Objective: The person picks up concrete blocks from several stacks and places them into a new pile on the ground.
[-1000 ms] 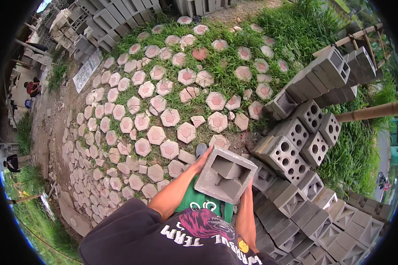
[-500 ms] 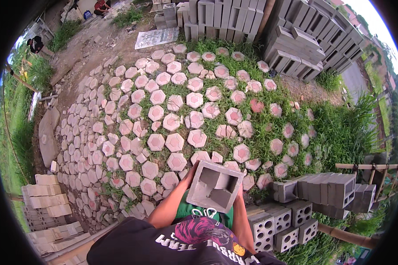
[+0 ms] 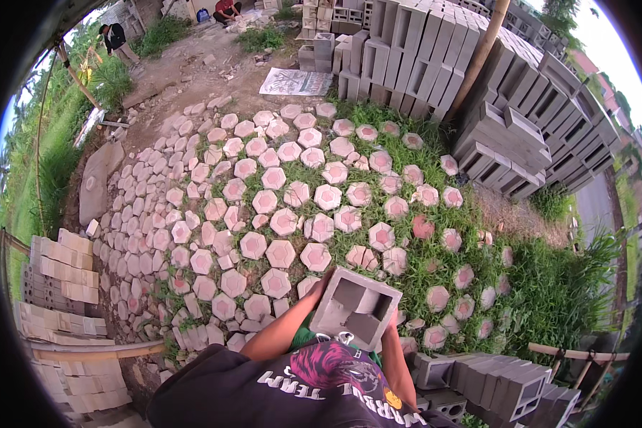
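A grey hollow concrete block (image 3: 358, 312) is held in front of my body, its open side up and rough dividers showing inside. My left hand (image 3: 322, 287) grips the block's left side, and my right hand (image 3: 391, 322) presses on its right side. Both hands are closed on it, though the block hides most of their fingers. Beneath and ahead lie hexagonal pavers (image 3: 280, 253) with pinkish centres, set apart with grass between many of them.
Tall stacks of grey blocks (image 3: 510, 135) stand at the far right beside a wooden post (image 3: 481, 57). More blocks (image 3: 488, 381) line the near right, and pale blocks (image 3: 68, 267) are piled at left. Two people, one standing (image 3: 118, 44) and one crouching (image 3: 226, 11), are far off.
The view has shifted, so the paving and far stacks sit lower in the picture. My hands still hold the block, which appears slightly lower and turned a little.
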`<state>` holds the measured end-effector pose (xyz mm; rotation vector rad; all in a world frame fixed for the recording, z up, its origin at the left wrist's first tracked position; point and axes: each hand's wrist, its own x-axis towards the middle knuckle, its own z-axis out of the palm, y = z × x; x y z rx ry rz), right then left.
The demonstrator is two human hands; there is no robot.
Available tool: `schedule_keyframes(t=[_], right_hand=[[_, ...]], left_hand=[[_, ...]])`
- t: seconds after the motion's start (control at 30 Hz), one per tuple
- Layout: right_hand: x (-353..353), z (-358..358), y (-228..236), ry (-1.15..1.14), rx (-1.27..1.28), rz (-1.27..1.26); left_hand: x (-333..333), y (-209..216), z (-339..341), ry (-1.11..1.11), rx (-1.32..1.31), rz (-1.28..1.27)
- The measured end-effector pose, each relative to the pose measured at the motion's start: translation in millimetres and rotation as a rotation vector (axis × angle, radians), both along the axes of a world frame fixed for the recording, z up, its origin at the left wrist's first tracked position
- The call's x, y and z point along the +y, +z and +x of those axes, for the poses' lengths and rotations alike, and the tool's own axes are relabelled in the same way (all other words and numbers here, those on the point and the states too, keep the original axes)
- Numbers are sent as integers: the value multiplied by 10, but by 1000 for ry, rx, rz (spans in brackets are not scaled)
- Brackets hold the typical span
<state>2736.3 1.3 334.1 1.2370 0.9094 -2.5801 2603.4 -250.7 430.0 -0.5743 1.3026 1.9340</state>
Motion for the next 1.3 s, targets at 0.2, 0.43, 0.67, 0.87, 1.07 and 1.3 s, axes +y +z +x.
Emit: schedule_keyframes(t=[0.2, 0.43, 0.67, 0.87, 1.07, 1.3], right_hand=[[458, -483, 23, 62, 38, 1], [575, -1645, 84, 167, 88, 7], [387, -3495, 26, 266, 141, 28], [54, -4901, 201, 327, 145, 25], [-154, -5888, 281, 366, 117, -30], [-660, -7028, 102, 522, 65, -174]], left_hand=[[366, 144, -301, 48, 57, 26], [651, 50, -1027, 96, 49, 80], [929, 1, -2674, 43, 100, 177], [968, 206, -4171, -33, 168, 225], [632, 292, -5040, 6, 156, 209], [170, 158, -5813, 157, 107, 144]])
